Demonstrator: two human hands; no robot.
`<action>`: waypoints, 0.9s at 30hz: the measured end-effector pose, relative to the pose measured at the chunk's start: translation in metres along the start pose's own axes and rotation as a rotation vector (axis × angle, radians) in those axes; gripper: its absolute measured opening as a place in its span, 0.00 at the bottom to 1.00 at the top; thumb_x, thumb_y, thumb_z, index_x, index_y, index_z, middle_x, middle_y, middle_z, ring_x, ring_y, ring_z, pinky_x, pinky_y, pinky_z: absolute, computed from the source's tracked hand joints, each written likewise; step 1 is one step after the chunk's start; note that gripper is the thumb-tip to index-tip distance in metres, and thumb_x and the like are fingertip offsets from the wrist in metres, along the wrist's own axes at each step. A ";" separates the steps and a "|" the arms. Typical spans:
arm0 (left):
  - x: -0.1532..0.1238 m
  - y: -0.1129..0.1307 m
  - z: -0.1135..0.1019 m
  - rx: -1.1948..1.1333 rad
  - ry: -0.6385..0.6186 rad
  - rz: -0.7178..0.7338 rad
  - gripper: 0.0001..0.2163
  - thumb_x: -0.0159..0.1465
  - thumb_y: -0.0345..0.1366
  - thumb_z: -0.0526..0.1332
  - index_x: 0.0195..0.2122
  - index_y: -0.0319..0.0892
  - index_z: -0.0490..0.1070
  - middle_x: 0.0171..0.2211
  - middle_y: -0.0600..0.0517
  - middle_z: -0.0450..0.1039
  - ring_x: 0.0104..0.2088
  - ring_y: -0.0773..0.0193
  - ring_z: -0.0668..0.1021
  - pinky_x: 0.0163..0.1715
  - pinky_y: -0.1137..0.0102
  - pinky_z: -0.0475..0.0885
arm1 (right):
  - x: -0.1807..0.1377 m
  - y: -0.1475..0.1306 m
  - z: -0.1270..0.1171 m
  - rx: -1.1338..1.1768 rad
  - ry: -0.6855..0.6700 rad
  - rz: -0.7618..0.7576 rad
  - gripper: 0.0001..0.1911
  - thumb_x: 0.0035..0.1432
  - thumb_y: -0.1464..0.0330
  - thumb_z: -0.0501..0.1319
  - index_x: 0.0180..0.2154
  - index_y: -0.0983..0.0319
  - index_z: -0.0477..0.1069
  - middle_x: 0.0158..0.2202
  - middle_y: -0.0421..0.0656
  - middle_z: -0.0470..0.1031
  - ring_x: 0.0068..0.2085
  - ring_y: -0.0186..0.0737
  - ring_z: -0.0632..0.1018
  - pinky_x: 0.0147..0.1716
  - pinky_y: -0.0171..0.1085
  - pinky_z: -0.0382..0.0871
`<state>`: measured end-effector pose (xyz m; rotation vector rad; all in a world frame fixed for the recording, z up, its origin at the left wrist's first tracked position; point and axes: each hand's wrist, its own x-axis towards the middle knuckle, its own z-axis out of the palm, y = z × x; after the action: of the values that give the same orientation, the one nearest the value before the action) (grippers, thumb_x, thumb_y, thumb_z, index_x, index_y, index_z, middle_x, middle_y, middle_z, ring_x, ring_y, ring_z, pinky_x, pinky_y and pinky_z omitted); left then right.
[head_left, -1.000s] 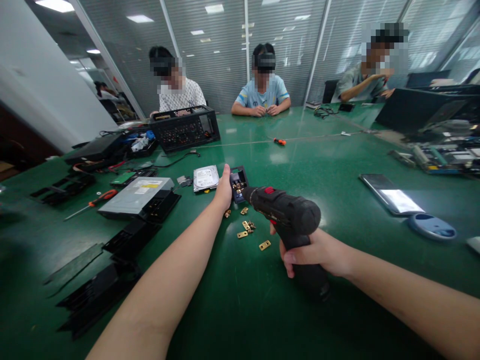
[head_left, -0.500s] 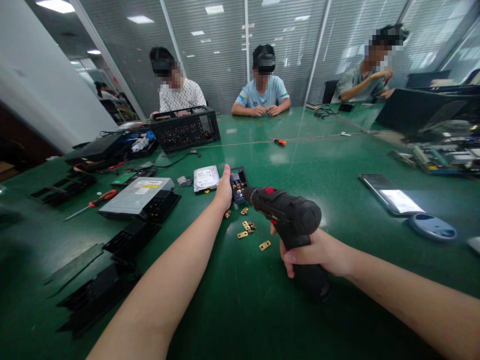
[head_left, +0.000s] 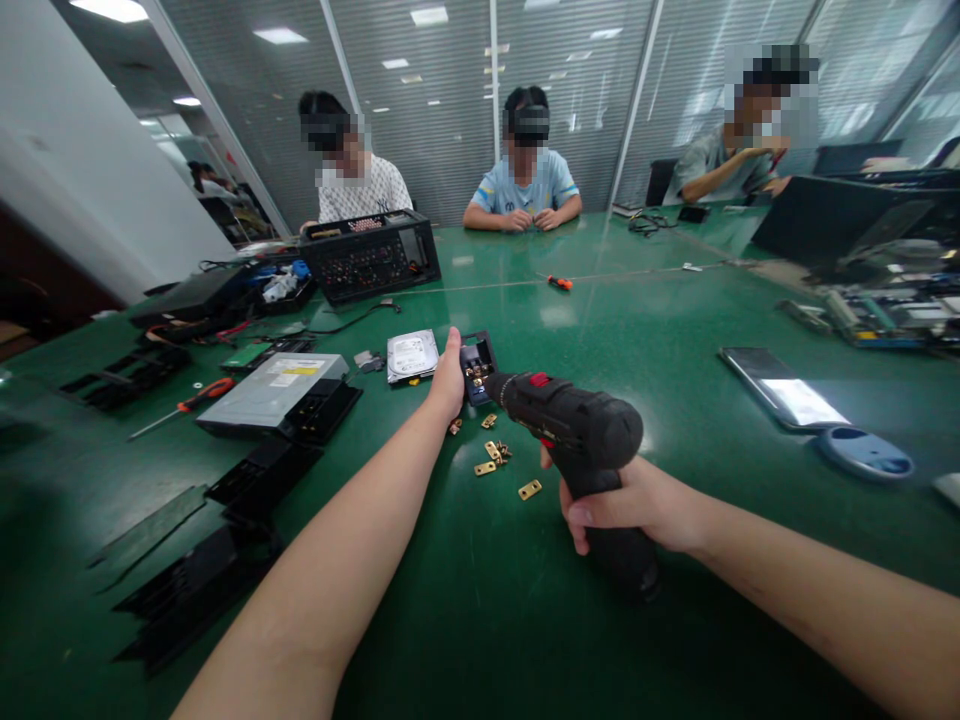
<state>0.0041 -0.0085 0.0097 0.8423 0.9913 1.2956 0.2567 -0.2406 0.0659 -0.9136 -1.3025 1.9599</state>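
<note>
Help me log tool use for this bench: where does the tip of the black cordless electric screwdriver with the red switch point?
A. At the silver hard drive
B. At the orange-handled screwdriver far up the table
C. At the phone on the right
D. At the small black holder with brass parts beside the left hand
D: the right hand holds the black cordless electric screwdriver, its tip on the small black holder with brass parts that the left hand steadies.

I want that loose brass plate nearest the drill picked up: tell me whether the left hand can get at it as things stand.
Probably yes. The brass plate lies bare on the green table, but the left hand holds the small black part and must let go first.
</note>
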 end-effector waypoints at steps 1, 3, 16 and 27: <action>0.000 0.000 0.000 0.007 0.002 0.003 0.37 0.71 0.82 0.69 0.42 0.49 0.79 0.36 0.45 0.89 0.44 0.46 0.95 0.51 0.56 0.92 | 0.000 0.000 0.000 -0.003 -0.002 -0.001 0.38 0.55 0.59 0.91 0.58 0.57 0.75 0.33 0.36 0.85 0.30 0.46 0.88 0.35 0.43 0.84; 0.001 -0.001 -0.001 0.013 -0.001 0.009 0.36 0.71 0.82 0.69 0.42 0.48 0.79 0.35 0.46 0.88 0.42 0.47 0.94 0.50 0.57 0.91 | 0.000 0.001 0.000 -0.005 -0.003 -0.005 0.38 0.55 0.59 0.91 0.58 0.57 0.75 0.33 0.35 0.85 0.30 0.46 0.88 0.35 0.43 0.84; 0.003 -0.002 -0.001 0.018 -0.019 0.014 0.36 0.73 0.81 0.68 0.43 0.48 0.80 0.32 0.48 0.88 0.32 0.52 0.91 0.41 0.60 0.90 | 0.000 0.000 0.002 -0.004 0.022 0.009 0.41 0.53 0.57 0.92 0.59 0.57 0.75 0.33 0.35 0.86 0.29 0.45 0.88 0.35 0.42 0.84; 0.002 -0.002 -0.002 0.001 -0.008 0.005 0.34 0.74 0.79 0.69 0.43 0.48 0.80 0.33 0.47 0.88 0.37 0.49 0.93 0.46 0.57 0.91 | 0.001 0.004 -0.001 0.017 0.002 -0.011 0.38 0.55 0.60 0.92 0.58 0.57 0.76 0.33 0.35 0.86 0.29 0.45 0.88 0.35 0.43 0.84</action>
<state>0.0034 -0.0068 0.0066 0.8508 0.9842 1.2949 0.2567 -0.2408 0.0616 -0.8982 -1.2850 1.9587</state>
